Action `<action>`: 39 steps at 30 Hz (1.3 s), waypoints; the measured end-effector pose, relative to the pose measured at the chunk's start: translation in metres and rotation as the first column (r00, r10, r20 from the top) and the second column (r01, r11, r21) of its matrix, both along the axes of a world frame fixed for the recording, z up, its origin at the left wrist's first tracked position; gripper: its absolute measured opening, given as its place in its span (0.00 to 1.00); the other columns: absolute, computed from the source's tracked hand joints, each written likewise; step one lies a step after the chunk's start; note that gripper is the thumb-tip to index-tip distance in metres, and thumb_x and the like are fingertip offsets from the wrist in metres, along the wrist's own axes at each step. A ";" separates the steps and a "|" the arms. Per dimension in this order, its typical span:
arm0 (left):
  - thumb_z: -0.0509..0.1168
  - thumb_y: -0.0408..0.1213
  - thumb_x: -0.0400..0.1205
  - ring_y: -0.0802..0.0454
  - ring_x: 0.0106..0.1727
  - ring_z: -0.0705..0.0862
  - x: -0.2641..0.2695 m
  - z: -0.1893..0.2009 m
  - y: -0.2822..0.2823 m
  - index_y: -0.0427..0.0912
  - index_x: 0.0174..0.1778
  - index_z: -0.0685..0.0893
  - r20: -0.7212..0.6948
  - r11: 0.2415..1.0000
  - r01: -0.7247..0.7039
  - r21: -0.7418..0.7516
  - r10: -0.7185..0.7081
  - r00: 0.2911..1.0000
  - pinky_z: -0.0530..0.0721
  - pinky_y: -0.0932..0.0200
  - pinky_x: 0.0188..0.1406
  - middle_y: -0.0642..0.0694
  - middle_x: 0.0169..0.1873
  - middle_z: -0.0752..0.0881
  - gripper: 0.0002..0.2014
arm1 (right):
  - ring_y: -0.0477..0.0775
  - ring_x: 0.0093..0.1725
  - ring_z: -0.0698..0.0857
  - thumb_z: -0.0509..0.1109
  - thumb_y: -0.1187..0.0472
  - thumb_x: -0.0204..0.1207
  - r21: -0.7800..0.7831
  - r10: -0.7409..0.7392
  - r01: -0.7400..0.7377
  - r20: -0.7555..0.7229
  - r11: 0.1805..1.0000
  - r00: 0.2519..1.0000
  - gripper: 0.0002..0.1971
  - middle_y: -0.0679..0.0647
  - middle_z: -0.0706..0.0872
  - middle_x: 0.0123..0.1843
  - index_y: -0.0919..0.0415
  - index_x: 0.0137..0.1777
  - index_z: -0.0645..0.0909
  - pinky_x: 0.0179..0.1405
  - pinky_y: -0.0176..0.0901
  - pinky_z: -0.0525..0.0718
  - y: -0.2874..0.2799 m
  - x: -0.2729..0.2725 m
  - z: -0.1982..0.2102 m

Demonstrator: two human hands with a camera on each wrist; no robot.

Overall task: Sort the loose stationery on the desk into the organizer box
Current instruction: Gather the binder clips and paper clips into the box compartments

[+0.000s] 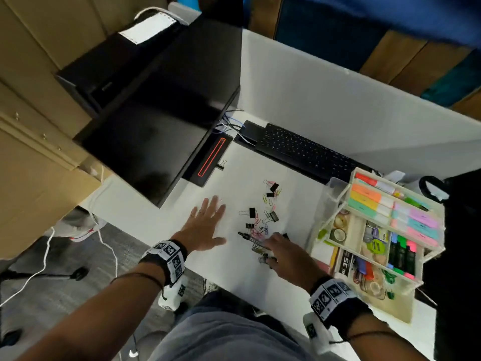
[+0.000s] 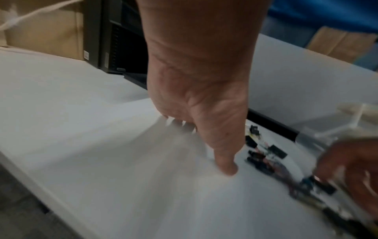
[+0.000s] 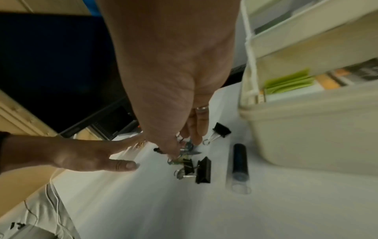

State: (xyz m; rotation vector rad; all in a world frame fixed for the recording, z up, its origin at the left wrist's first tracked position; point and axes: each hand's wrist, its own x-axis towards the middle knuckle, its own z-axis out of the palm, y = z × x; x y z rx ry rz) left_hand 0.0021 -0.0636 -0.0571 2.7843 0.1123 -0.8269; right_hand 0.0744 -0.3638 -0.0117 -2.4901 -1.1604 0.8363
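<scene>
Reaching into the loose pile of coloured paper clips and black binder clips on the white desk, the right hand curls its fingertips down among a few clips at the pile's near end; whether they actually pinch one cannot be told. A black pen pokes out from under that hand. On the far side of the pile from the cream tiered organizer box, the left hand lies flat, fingers spread, holding nothing.
</scene>
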 end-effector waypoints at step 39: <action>0.54 0.74 0.82 0.38 0.87 0.23 0.012 -0.040 0.010 0.50 0.92 0.42 0.195 0.920 0.357 -0.161 -0.325 0.926 0.31 0.30 0.86 0.47 0.89 0.28 0.50 | 0.54 0.40 0.83 0.76 0.56 0.64 -0.068 -0.292 0.303 0.128 0.951 0.948 0.07 0.47 0.80 0.45 0.52 0.36 0.79 0.36 0.45 0.84 0.068 0.012 -0.039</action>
